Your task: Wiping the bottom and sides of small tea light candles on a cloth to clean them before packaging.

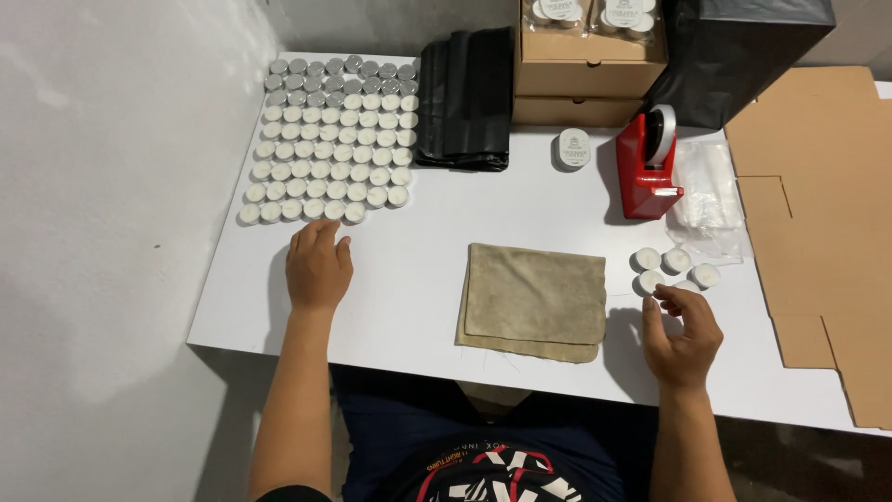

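Right hand [683,339], lower right of frame, fingers curled loose and apart, tips almost on small bunch of tea lights [675,268], holding nothing. Left hand [317,268], lower left, flat on white table [418,242], fingers together, just below big block of tea lights [330,139]. Tan cloth [534,299] between hands, soft, folded. Tea lights look light, small, round, thin cups easy to dent; pinch by sides. Farther up: red tape holder [648,167], black bags [465,98], brown boxes [585,74].
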